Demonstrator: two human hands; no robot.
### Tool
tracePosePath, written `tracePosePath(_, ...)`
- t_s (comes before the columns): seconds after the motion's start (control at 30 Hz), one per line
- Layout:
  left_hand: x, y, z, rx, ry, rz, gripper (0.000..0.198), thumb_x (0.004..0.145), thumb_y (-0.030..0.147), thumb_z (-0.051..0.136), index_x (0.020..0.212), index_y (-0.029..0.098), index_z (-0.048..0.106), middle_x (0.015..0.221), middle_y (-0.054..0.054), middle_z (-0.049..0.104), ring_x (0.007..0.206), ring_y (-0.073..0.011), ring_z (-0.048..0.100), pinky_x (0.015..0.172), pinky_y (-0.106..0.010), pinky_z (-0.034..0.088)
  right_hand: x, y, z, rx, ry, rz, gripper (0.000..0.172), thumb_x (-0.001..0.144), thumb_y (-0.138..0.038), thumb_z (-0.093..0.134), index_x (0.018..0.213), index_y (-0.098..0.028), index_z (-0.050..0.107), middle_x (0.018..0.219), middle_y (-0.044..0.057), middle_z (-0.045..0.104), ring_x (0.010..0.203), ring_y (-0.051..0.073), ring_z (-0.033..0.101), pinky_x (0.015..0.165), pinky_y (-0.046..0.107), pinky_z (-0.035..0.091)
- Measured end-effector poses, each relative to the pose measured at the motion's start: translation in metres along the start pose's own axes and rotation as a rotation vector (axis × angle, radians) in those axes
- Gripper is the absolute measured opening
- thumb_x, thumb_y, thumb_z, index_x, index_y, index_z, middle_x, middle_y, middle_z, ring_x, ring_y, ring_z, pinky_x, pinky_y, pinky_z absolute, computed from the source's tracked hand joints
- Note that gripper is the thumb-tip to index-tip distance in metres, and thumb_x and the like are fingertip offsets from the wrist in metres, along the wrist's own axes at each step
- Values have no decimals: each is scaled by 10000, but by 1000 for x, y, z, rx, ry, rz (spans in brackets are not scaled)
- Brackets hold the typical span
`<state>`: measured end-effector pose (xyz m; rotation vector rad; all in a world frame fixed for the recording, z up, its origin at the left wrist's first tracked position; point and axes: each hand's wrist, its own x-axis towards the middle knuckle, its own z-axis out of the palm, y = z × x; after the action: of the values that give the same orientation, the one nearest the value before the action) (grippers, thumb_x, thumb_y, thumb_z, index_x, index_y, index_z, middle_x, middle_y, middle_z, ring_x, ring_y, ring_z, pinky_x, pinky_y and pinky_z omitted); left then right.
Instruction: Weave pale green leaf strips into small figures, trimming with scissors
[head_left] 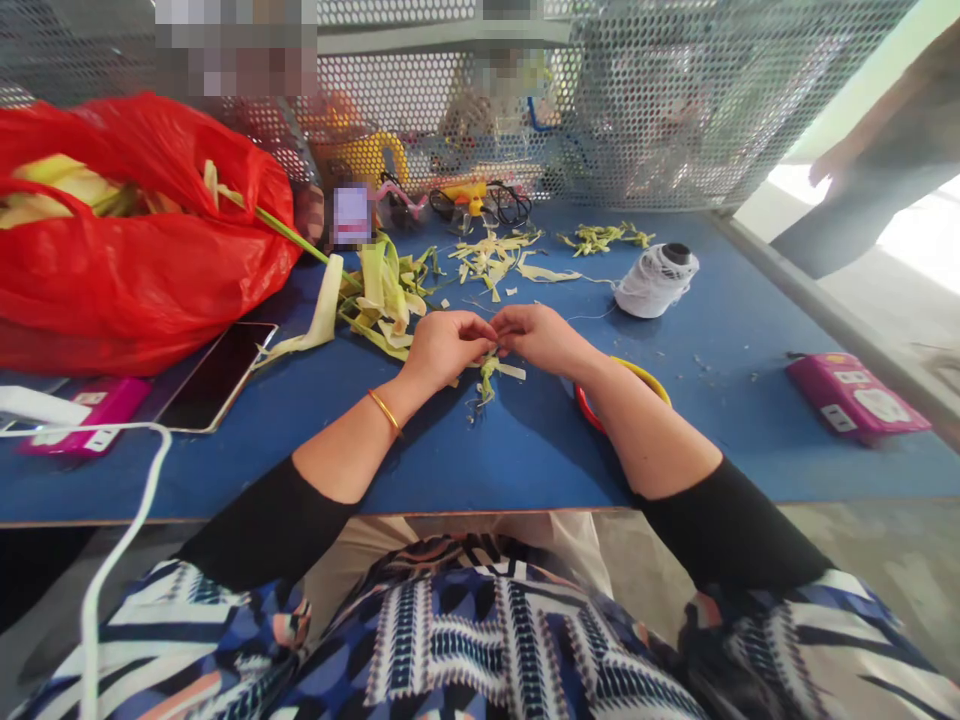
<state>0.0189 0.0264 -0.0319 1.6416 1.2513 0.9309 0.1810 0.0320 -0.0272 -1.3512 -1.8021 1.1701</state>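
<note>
My left hand and my right hand meet fingertip to fingertip above the blue table. Both pinch a small bundle of pale green leaf strips that hangs down between them. A gold bangle sits on my left wrist. A thin white thread runs from my right hand towards a spool of white thread at the right. Under my right forearm lies a pair of scissors with red and yellow handles.
A red plastic bag full of leaves sits at the left, loose leaf strips beside it. A phone, pink power strips and a white cable lie around. A perforated metal screen stands behind; another person is beyond it.
</note>
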Motion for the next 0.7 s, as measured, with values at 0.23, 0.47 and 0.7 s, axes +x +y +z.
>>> tracePosePath(0.23, 0, 2, -8, 479, 9, 242, 171, 762, 143, 630, 835, 206, 772, 744, -24, 746, 685, -158, 644, 655, -243, 443, 1, 3, -3, -91, 24, 9, 227, 684, -1, 555, 788, -169, 667, 721, -8, 727, 689, 122, 672, 687, 238, 506)
tracePosePath(0.47, -2, 1, -4, 932, 2, 425, 248, 907, 210, 506, 936, 148, 744, 869, -127, 744, 809, -242, 666, 680, -311, 413, 2, 6, -2, -128, 45, 13, 171, 714, -50, 617, 819, -170, 680, 735, 6, 729, 708, 132, 675, 663, 234, 491)
tracePosePath(0.7, -5, 4, -1, 1106, 3, 440, 250, 922, 180, 473, 928, 133, 719, 815, -137, 707, 778, -252, 649, 637, -323, 387, 3, 6, -1, -120, 35, 37, 114, 723, -105, 663, 820, -163, 678, 709, -4, 708, 678, 118, 639, 649, 224, 480)
